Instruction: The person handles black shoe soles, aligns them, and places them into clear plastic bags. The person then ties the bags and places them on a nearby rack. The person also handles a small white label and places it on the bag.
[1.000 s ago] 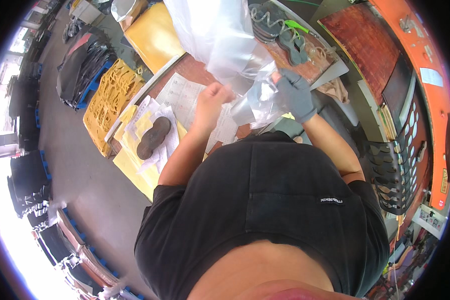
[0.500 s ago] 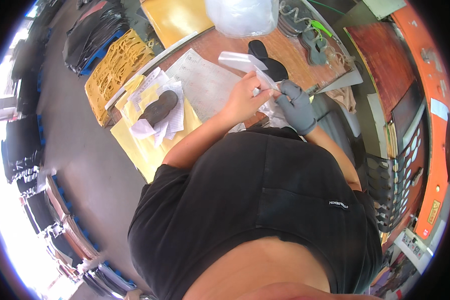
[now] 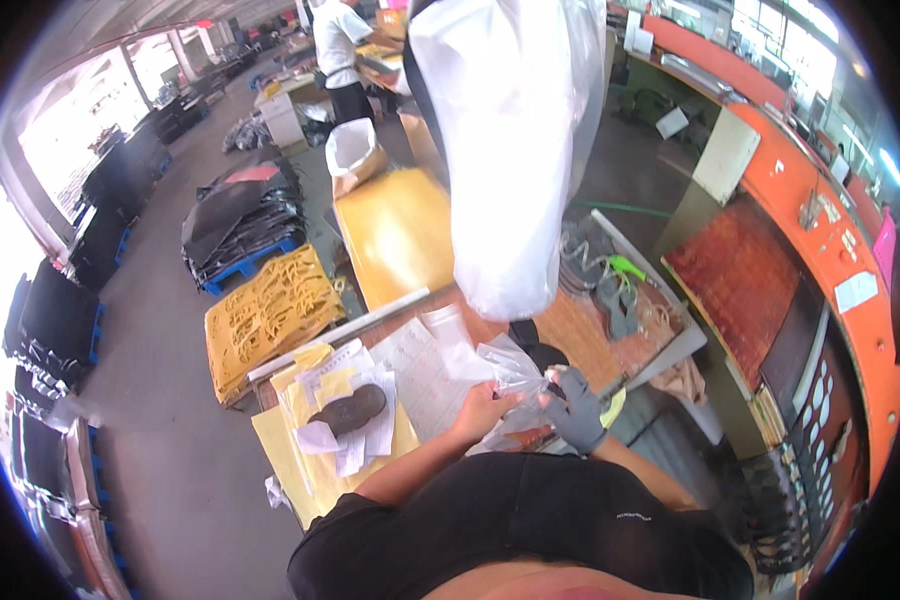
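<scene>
Clear plastic bag [image 3: 505, 372] pinched between bare left hand [image 3: 483, 408] and gloved right hand [image 3: 575, 408], just above bench [image 3: 580, 335]. Both sets of fingers closed on film. Bag mouth best kept spread taut between fingers; dark sole [image 3: 535, 357] seen just beyond fingertips.

Bare left hand [image 3: 482, 408] and gloved right hand [image 3: 576, 408] both grip clear plastic bag [image 3: 510, 368], just right of paper sheet [image 3: 422, 375].

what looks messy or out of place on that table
The papers at the table's left end lie in a loose, skewed heap with a dark sole on top, and yellow sheets overhang the edge.
</scene>
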The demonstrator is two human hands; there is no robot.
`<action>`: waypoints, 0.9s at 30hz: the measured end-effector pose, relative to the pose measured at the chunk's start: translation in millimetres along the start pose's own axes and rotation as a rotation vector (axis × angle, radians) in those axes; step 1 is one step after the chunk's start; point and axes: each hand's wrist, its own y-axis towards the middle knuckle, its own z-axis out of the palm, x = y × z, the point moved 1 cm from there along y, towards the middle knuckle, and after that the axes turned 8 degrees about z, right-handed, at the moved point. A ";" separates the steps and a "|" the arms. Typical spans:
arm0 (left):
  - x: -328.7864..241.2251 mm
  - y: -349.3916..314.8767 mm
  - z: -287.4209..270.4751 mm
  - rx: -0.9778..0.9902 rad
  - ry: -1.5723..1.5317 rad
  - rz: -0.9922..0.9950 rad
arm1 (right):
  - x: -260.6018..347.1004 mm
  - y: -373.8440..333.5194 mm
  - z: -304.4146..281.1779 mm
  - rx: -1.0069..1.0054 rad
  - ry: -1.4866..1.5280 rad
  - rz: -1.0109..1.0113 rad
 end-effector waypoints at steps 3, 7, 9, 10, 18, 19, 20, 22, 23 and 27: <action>-9.3 2.6 -1.7 -0.068 -0.183 0.001 | 7.5 3.9 0.6 0.028 0.202 0.101; -16.9 5.7 -9.0 -0.157 -0.315 0.074 | 7.6 25.0 -6.3 -0.055 0.639 0.387; -17.0 6.1 -14.0 -0.192 -0.443 0.074 | 5.0 33.1 -17.5 -0.147 0.789 0.579; -17.5 6.0 -16.0 -0.258 -0.262 0.180 | 8.1 33.2 -20.3 -0.100 0.788 0.416; -4.0 18.4 29.0 0.011 -0.596 -0.093 | 13.5 16.1 16.9 0.229 0.581 0.353; -1.1 20.8 29.9 0.045 -0.658 -0.114 | 9.2 13.8 16.4 0.223 0.597 0.408; 1.6 21.2 31.7 0.077 -0.688 -0.065 | 4.1 12.9 16.1 0.215 0.613 0.474; 7.9 22.6 28.4 0.097 -0.640 -0.028 | -4.9 12.1 11.5 0.172 0.651 0.540; 10.8 23.4 25.1 0.110 -0.578 -0.004 | -8.1 10.3 9.1 0.147 0.636 0.634; 23.3 23.4 14.1 0.121 -0.472 0.137 | -14.4 20.9 -8.4 -0.012 1.299 0.697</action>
